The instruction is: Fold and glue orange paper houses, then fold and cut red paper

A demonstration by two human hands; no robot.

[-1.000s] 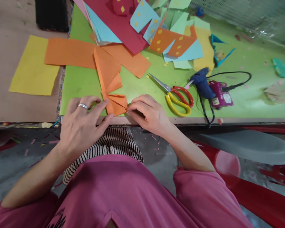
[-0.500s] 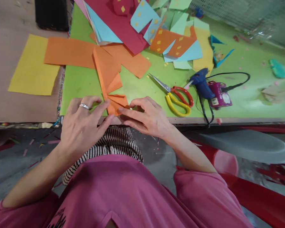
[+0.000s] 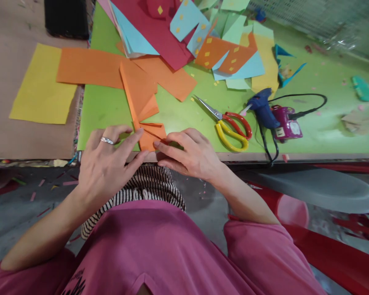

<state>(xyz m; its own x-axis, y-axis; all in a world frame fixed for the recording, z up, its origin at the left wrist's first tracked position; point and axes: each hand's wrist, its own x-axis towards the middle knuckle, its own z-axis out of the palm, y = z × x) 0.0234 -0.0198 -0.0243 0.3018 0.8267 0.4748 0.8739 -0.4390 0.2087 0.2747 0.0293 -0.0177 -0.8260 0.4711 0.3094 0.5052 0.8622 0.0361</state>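
Note:
A folded orange paper (image 3: 141, 94) lies at the table's front edge, with a long narrow fold down its left side and notched flaps on its right. My left hand (image 3: 106, 159), with a ring on one finger, holds the paper's lower left edge; its index finger presses on top and the thumb is at the bottom edge. At the lower right corner, my right hand (image 3: 189, 153) grips the paper between index finger and thumb. The fingertips partly hide this corner. Scissors (image 3: 224, 123) with one red and one yellow handle lie right of my right hand.
A blue glue gun (image 3: 263, 108) rests beside a purple box (image 3: 285, 123) with a black cable. Behind are orange strips (image 3: 90, 67), red paper (image 3: 153, 32) and diamond-dotted cutouts (image 3: 233, 57). Yellow paper (image 3: 43, 86) and a black phone-like object (image 3: 67, 18) lie left.
My right fingertips have shifted slightly down and left along the paper's lower right corner. My left hand stays nearly in place; the view has moved a little.

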